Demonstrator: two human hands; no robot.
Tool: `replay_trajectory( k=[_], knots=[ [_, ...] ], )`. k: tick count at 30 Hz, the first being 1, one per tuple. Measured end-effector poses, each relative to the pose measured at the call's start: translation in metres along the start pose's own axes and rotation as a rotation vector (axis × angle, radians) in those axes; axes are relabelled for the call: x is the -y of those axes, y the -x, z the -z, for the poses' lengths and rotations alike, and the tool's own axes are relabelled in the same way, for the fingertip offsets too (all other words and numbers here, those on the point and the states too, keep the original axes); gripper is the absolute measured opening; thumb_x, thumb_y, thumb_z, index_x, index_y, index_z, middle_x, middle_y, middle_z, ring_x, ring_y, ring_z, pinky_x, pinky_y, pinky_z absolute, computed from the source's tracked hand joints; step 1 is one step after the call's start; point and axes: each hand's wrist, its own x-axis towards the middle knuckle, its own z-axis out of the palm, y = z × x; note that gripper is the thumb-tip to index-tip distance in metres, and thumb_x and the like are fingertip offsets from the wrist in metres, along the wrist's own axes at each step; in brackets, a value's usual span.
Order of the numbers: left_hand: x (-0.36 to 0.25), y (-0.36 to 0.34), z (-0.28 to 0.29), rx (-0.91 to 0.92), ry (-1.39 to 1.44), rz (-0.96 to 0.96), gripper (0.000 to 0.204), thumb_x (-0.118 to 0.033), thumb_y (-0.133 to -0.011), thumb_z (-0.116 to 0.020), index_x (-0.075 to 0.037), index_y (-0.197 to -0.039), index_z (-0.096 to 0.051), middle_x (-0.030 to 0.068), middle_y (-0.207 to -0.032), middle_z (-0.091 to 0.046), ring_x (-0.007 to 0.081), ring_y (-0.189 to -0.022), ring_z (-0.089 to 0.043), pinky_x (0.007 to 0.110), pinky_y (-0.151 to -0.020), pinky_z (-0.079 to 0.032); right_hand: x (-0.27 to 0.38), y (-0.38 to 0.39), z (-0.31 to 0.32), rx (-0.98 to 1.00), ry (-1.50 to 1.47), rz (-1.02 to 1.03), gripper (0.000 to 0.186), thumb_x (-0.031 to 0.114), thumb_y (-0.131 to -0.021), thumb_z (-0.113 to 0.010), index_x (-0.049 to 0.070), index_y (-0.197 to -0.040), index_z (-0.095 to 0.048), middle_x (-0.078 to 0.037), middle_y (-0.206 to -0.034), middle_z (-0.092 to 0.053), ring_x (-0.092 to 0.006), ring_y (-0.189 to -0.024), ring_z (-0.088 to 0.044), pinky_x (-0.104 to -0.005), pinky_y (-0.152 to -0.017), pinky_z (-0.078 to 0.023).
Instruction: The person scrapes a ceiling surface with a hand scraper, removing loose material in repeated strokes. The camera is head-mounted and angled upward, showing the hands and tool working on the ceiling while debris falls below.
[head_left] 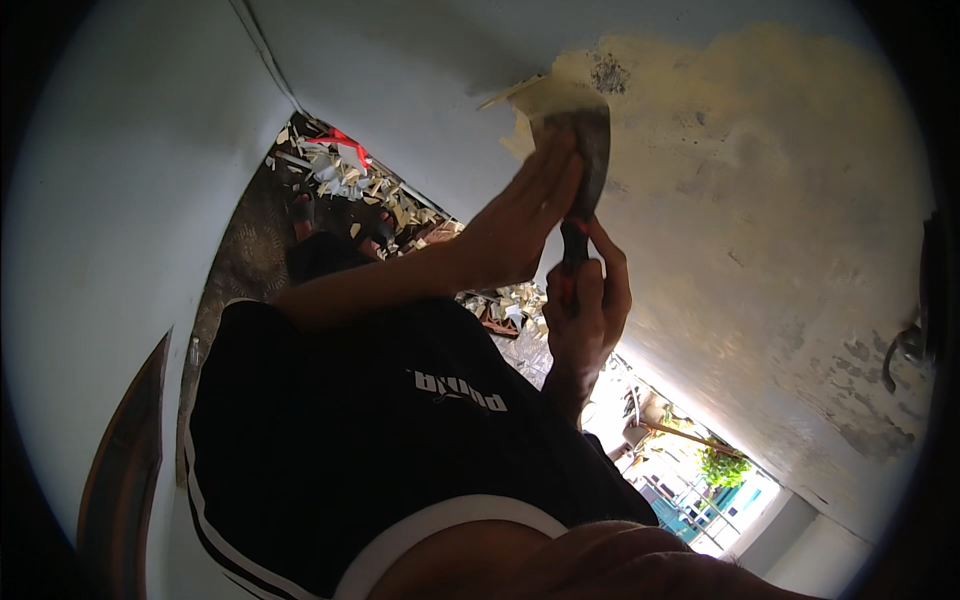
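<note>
My right hand (588, 315) is wrapped round the black and red handle of a putty knife (596, 160), with one finger stretched up along it. The wide metal blade lies against the wall (740, 170), its tip at the border between grey paint and a bare yellowish patch. My left hand (520, 215) reaches across from the left. Its fingers are stretched out together and rest flat on the blade. A loose strip of paint (512, 92) lifts off the wall beside the blade's edge.
Broken paint flakes (400, 210) cover the floor below the wall, with a red strip (345, 142) among them. My sandalled feet (375, 230) stand close by. A dark hook-like fitting (900, 355) is on the wall at right. Lower right, a bright opening shows green leaves (722, 465).
</note>
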Motion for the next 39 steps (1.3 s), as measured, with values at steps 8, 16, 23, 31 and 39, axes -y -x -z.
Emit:
replay_trajectory(
  k=[8, 16, 23, 31, 39],
  knots=[
    [0.024, -0.004, 0.014, -0.074, -0.15, 0.036, 0.084, 0.006, -0.077, -0.061, 0.014, -0.148, -0.017, 0.0413, -0.154, -0.013, 0.0571, -0.144, -0.015, 0.059, -0.117, -0.024, 0.004, -0.022, -0.023, 0.08, -0.088, -0.074, 0.038, 0.019, -0.104, -0.042, 0.001, -0.135, -0.054, -0.006, -0.07, -0.059, -0.0035, -0.05, -0.042, -0.0196, -0.043, -0.028],
    [0.019, -0.008, 0.008, -0.166, -0.113, 0.075, 0.087, 0.013, -0.073, -0.059, 0.012, -0.15, -0.017, 0.0382, -0.156, -0.014, 0.0548, -0.145, -0.015, 0.056, -0.118, -0.025, -0.005, -0.034, -0.026, 0.056, 0.052, 0.165, 0.036, 0.013, -0.102, -0.043, -0.002, -0.132, -0.055, -0.004, -0.066, -0.054, -0.0038, -0.047, -0.038, -0.0201, -0.041, -0.028],
    [0.009, -0.002, 0.012, -0.007, -0.096, 0.037, 0.082, 0.009, -0.076, -0.058, 0.014, -0.148, -0.018, 0.0417, -0.154, -0.014, 0.0555, -0.145, -0.014, 0.057, -0.118, -0.02, -0.011, -0.014, -0.021, -0.025, -0.085, 0.032, 0.036, 0.009, -0.102, -0.043, -0.002, -0.135, -0.053, -0.002, -0.066, -0.052, -0.0043, -0.05, -0.04, -0.02, -0.043, -0.029],
    [0.029, -0.023, 0.049, -0.186, -0.195, 0.057, 0.091, 0.005, -0.077, -0.061, 0.01, -0.152, -0.01, 0.0381, -0.157, -0.01, 0.0544, -0.146, -0.014, 0.057, -0.118, -0.022, 0.018, -0.047, -0.06, 0.176, -0.267, 0.026, 0.036, 0.012, -0.104, -0.041, 0.0, -0.135, -0.054, -0.001, -0.063, -0.049, -0.0034, -0.046, -0.038, -0.0203, -0.039, -0.024],
    [0.011, 0.012, 0.019, 0.043, -0.002, 0.09, 0.081, 0.014, -0.076, -0.052, 0.011, -0.15, -0.02, 0.0375, -0.156, -0.016, 0.0532, -0.145, -0.017, 0.054, -0.118, -0.025, -0.004, 0.003, -0.034, -0.026, -0.25, -0.161, 0.037, 0.023, -0.103, -0.044, 0.004, -0.132, -0.056, -0.005, -0.081, -0.063, -0.0033, -0.051, -0.041, -0.0197, -0.047, -0.032]
  ],
)
